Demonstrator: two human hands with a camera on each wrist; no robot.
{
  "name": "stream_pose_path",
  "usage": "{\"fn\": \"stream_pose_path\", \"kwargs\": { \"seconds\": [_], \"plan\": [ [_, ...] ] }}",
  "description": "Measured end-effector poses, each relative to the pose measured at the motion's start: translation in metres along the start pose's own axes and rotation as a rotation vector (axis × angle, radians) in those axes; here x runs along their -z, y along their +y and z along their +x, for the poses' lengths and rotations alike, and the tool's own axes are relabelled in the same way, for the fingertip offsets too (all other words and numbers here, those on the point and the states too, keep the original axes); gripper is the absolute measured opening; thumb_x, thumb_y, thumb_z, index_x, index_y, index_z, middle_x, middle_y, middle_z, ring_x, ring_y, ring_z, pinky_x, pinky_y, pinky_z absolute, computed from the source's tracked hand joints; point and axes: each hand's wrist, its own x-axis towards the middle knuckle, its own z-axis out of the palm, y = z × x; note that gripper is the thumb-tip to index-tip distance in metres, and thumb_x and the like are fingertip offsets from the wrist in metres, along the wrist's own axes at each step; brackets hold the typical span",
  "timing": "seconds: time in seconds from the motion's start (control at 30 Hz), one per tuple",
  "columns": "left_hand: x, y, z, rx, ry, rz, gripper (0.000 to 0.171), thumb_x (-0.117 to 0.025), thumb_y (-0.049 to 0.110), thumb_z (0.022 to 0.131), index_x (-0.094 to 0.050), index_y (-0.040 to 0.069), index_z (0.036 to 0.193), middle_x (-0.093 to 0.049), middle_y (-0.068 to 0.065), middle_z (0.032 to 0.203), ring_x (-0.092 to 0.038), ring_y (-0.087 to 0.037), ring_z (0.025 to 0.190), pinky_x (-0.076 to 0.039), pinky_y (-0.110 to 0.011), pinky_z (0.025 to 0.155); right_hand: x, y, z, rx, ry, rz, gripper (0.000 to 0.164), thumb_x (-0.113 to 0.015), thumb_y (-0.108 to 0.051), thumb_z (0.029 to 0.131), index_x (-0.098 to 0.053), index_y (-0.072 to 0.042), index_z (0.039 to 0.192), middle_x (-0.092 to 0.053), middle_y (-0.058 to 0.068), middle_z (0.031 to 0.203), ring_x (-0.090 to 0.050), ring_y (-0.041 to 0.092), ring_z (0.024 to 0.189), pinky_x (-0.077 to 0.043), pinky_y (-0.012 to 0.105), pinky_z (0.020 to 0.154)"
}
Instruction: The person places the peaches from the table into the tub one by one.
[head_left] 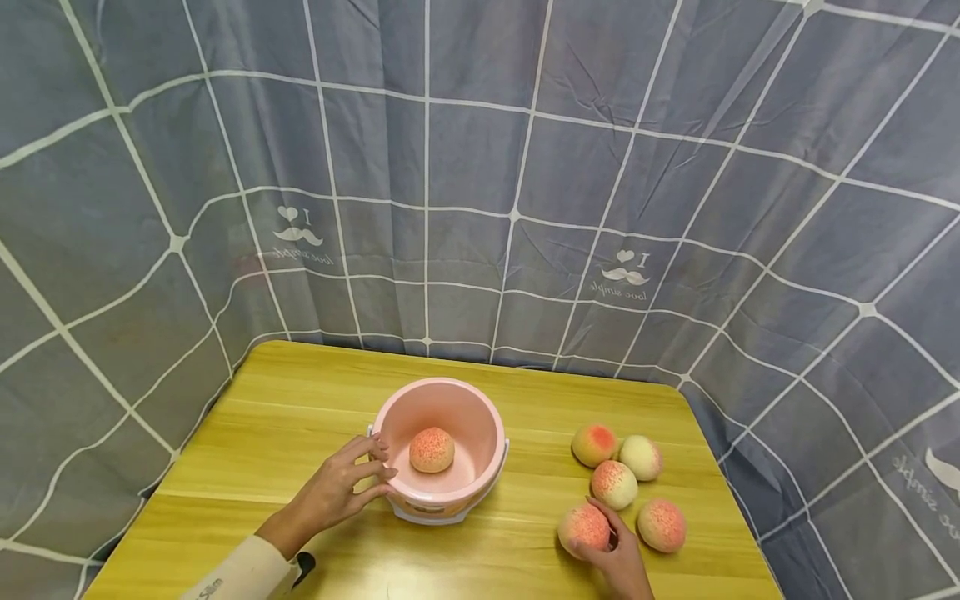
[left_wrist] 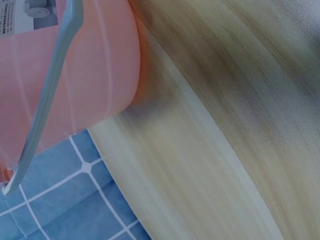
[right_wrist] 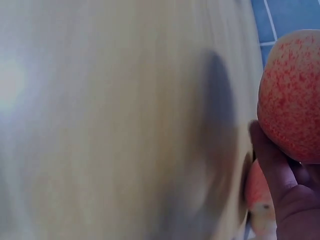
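A pink bucket (head_left: 487,417) stands on the table with one peach (head_left: 432,450) inside. At the bucket's left side, my left hand (head_left: 337,492) holds the rim, its fingertips lying over the edge. That hand is out of sight in the left wrist view, where the bucket's wall (left_wrist: 100,65) and pale handle (left_wrist: 47,95) show. My right hand (head_left: 622,554) grips a red-speckled peach (head_left: 583,528), also large in the right wrist view with the fingers (right_wrist: 275,165) against its underside. Beside that hand lie several more peaches, the nearest being a speckled one (head_left: 614,485) and a reddish one (head_left: 662,525).
Farther back in the group are an orange-red peach (head_left: 593,445) and a pale one (head_left: 641,457). The wooden table (head_left: 300,400) ends at a grey checked curtain (head_left: 472,242), which hangs behind it and along both sides.
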Motion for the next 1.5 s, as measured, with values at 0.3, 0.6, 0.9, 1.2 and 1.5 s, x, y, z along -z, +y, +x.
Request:
{"fn": "stream_pose_path", "kwargs": {
  "seconds": [0.3, 0.6, 0.9, 1.2, 1.5],
  "plan": [
    [0.0, 0.0, 0.0, 0.017, -0.009, 0.007, 0.036, -0.053, 0.045, 0.091, -0.072, 0.017, 0.083, -0.059, 0.0, 0.096, -0.061, -0.04, 0.102, -0.054, -0.045, 0.095, -0.011, -0.019, 0.009, 0.06, 0.002, 0.025, 0.07, -0.083, -0.014, 0.076, -0.05, -0.004, 0.138, -0.048, 0.019, 0.138, -0.052, 0.02, 0.115, -0.052, 0.021, 0.086],
    [0.0, 0.0, -0.001, 0.0, 0.006, 0.001, 0.034, -0.054, 0.043, 0.091, -0.072, 0.015, 0.083, -0.059, -0.002, 0.097, -0.061, -0.039, 0.101, -0.053, -0.043, 0.097, -0.017, -0.031, 0.016, 0.107, -0.025, 0.028, 0.07, -0.081, -0.01, 0.077, -0.046, -0.002, 0.137, -0.052, 0.016, 0.131, -0.052, 0.009, 0.107, -0.05, 0.022, 0.087],
    [-0.001, 0.0, -0.001, 0.001, 0.004, -0.007, 0.027, -0.058, 0.041, 0.089, -0.071, 0.018, 0.084, -0.059, -0.001, 0.097, -0.062, -0.037, 0.102, -0.044, -0.03, 0.108, -0.02, -0.046, 0.023, 0.174, -0.07, 0.074, 0.067, -0.082, -0.005, 0.074, -0.05, -0.006, 0.133, -0.052, 0.017, 0.132, -0.056, 0.025, 0.111, -0.054, 0.032, 0.087],
    [-0.001, 0.0, -0.001, 0.003, 0.009, 0.002, 0.029, -0.055, 0.043, 0.09, -0.071, 0.019, 0.084, -0.059, 0.001, 0.098, -0.062, -0.031, 0.103, -0.05, -0.038, 0.102, -0.019, -0.066, 0.03, 0.225, -0.088, 0.083, 0.067, -0.082, -0.005, 0.075, -0.051, -0.007, 0.135, -0.049, 0.018, 0.136, -0.056, 0.033, 0.113, -0.055, 0.035, 0.086],
    [-0.001, -0.001, 0.001, -0.009, 0.017, -0.008, 0.031, -0.054, 0.043, 0.092, -0.071, 0.018, 0.084, -0.059, -0.002, 0.098, -0.062, -0.031, 0.099, -0.047, -0.034, 0.105, -0.019, -0.088, 0.034, 0.332, -0.097, 0.077, 0.066, -0.08, 0.002, 0.075, -0.049, -0.003, 0.133, -0.052, 0.018, 0.133, -0.056, 0.023, 0.11, -0.056, 0.028, 0.083]
  ]
}}
